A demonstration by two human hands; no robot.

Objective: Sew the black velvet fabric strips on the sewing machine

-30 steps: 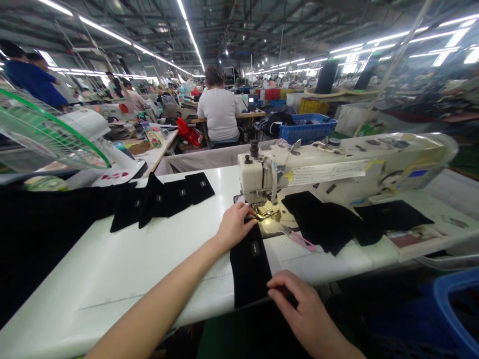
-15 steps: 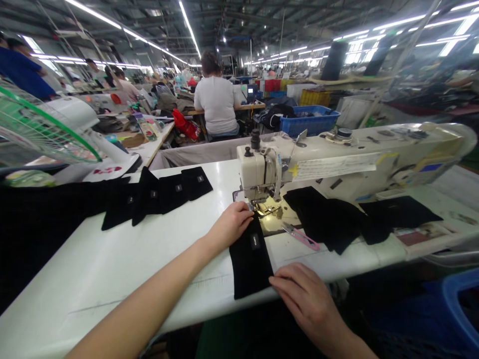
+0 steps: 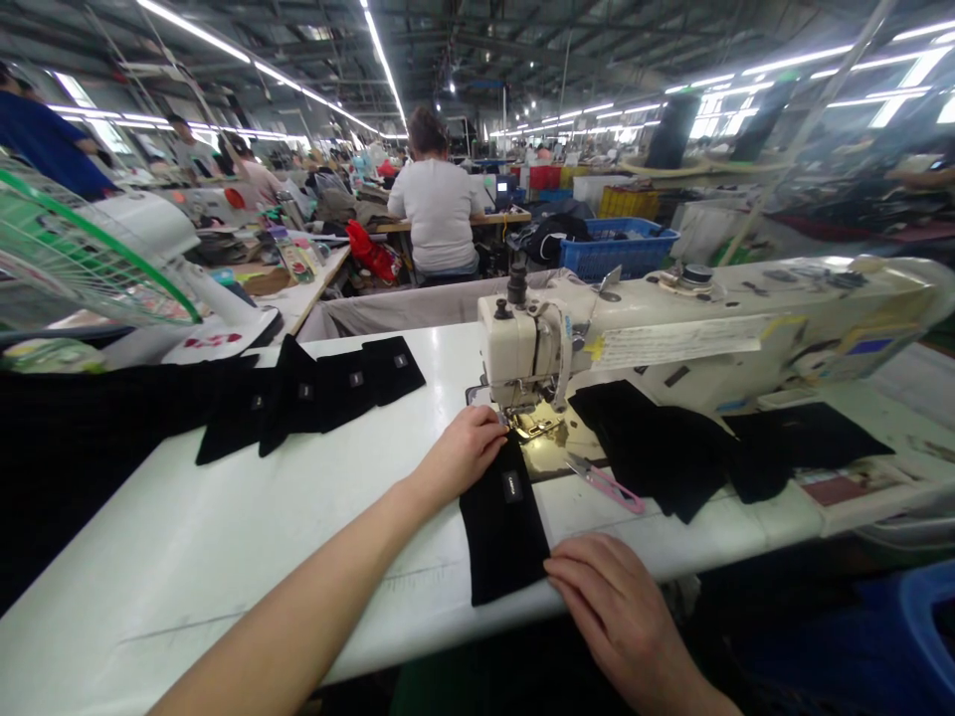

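A black fabric piece (image 3: 507, 547) with a small sewn-on label lies on the white table in front of the sewing machine (image 3: 514, 348), its far end close to the lit presser foot. My left hand (image 3: 469, 447) has its fingers pinched on the fabric's far edge, right beside the foot. At the near right corner, my right hand (image 3: 612, 587) pinches the fabric's edge between thumb and fingers. Pink-handled thread snips (image 3: 608, 484) lie to the right of the fabric, touched by neither hand.
Labelled black pieces (image 3: 335, 383) lie overlapped in a row at the left. More black fabric (image 3: 657, 443) is heaped under the machine arm. A fan (image 3: 96, 249) stands at far left, a blue crate (image 3: 619, 249) behind the machine. A person in white (image 3: 437, 209) sits ahead, back turned.
The view has shifted slightly. Both hands keep their places on the black fabric piece, which shows no clear movement relative to the machine.
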